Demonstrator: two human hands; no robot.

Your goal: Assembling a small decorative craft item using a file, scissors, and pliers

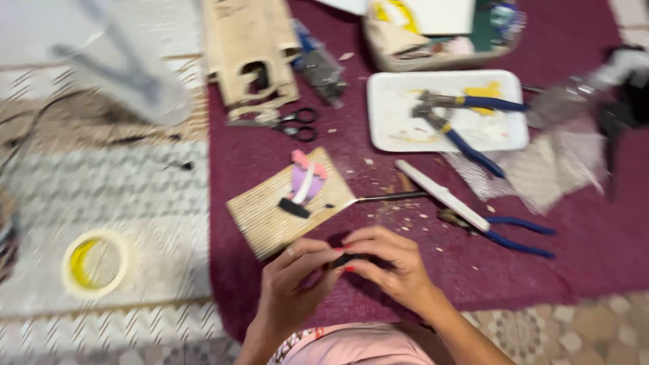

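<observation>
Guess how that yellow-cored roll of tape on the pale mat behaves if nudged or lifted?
The yellow-cored roll of tape lies flat on the pale patterned mat, so it probably slides rather than rolls. Being a thin hollow ring, it likely lifts lightly and stays stiff.

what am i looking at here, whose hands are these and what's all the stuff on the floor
There is no machine here. One camera sits on a person's head and looks down, so the two hands at the bottom are that person's own. The picture is blurred by movement.

The left hand and right hand meet over a dark red mat and pinch a small dark piece between their fingertips; it is too small to tell what it is.

Just above them lies a woven pad with pink and purple bits on it. To the right are a white strip and blue pliers. Further up, a white tray holds another pair of pliers, and black scissors lie to its left. A tape roll sits on the pale flooring at the left.
</observation>
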